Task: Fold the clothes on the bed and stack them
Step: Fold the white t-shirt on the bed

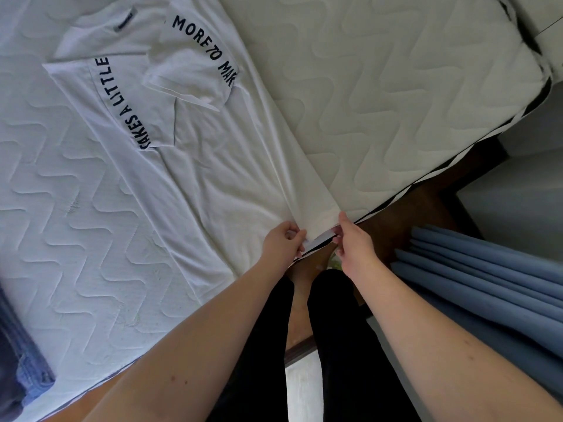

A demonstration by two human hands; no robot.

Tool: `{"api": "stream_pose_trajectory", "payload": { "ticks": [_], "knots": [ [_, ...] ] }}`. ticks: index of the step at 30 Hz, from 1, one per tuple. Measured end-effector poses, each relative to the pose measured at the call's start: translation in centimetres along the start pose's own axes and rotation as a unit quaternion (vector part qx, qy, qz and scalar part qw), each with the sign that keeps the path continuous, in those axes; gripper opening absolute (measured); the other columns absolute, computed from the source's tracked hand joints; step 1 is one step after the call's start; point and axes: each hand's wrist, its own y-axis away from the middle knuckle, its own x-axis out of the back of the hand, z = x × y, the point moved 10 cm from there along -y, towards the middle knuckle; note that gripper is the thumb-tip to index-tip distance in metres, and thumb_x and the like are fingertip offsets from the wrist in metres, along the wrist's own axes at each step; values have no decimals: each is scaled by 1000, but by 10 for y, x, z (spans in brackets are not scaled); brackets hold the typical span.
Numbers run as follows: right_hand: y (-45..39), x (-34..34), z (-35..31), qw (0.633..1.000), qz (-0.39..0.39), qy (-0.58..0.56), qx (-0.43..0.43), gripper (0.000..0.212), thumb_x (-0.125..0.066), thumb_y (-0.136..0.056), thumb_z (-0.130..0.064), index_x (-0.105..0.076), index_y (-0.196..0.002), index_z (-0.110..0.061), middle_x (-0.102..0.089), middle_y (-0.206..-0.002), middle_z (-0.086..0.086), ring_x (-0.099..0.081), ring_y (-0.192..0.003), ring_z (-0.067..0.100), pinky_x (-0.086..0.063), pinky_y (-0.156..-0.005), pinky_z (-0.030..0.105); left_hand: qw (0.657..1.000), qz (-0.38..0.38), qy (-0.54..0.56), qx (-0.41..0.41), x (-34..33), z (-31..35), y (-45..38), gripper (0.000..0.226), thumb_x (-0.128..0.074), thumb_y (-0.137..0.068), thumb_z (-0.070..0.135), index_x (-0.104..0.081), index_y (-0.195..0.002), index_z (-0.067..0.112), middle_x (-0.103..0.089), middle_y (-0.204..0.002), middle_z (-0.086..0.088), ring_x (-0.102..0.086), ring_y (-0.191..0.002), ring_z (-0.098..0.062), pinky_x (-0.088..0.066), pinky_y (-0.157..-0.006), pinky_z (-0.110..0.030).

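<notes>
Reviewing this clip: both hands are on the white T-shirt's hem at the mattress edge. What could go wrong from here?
1. The left hand and right hand pinch the hem close together, so the white T-shirt may bunch when lifted.
2. The folded-in sleeve could flop open.
3. The hem lies at the mattress edge and might slide off.

White T-shirt (213, 166) with black lettering; white wavy-quilted mattress (396, 95); blue curtain (487, 275).

Bare forearms; black trousers (341, 345); no sleeves visible.

White lettered T-shirt (195, 153) flat on mattress, sleeves folded inward.
</notes>
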Motion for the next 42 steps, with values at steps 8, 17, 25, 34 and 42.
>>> {"api": "stream_pose_trajectory", "payload": {
  "ticks": [8, 17, 25, 34, 42],
  "knots": [
    [-3, 14, 7, 999, 40, -10, -19, 11, -69, -89, -23, -67, -86, -12, -56, -69, 0, -43, -52, 9, -31, -39, 19, 998, 6, -58, 4, 13, -15, -3, 13, -62, -94, 23, -62, -89, 11, -65, -60, -1, -56, -44, -8, -50, -56, -21],
    [16, -1, -57, 941, 133, 217, 224, 34, -66, -86, -45, -54, -101, -17, -58, -97, -1, -58, -84, 19, -43, -73, 30, 997, 42, -64, -27, 33, 12, -21, 26, -63, -89, 46, -58, -78, 24, -64, -53, 5, -55, -39, -6, -39, -43, -10],
    [10, -25, -86, 844, 125, 455, 253, 24, -62, -90, -43, -61, -96, -20, -61, -104, 3, -60, -96, 28, -48, -89, 43, 996, -46, -73, -2, 13, 19, -35, 22, -64, -91, 29, -60, -72, 18, -61, -47, 7, -52, -38, -5, -39, -46, -16],
    [19, -5, -93, 828, 45, 425, 363, 17, -51, -98, -19, -62, -111, -17, -58, -108, 2, -58, -99, 20, -41, -86, 26, 992, -114, -35, 47, -22, -1, -23, 19, -64, -92, 23, -66, -75, 14, -59, -45, 5, -51, -38, -5, -37, -41, -15],
    [24, -15, -93, 813, 101, 452, 353, 21, -65, -88, -37, -59, -102, -23, -58, -101, -3, -57, -96, 20, -46, -89, 41, 970, -112, -213, 25, -21, 11, -28, 49, -57, -92, 49, -64, -58, 15, -63, -47, 2, -59, -43, -6, -51, -68, -25]
  ]
}}
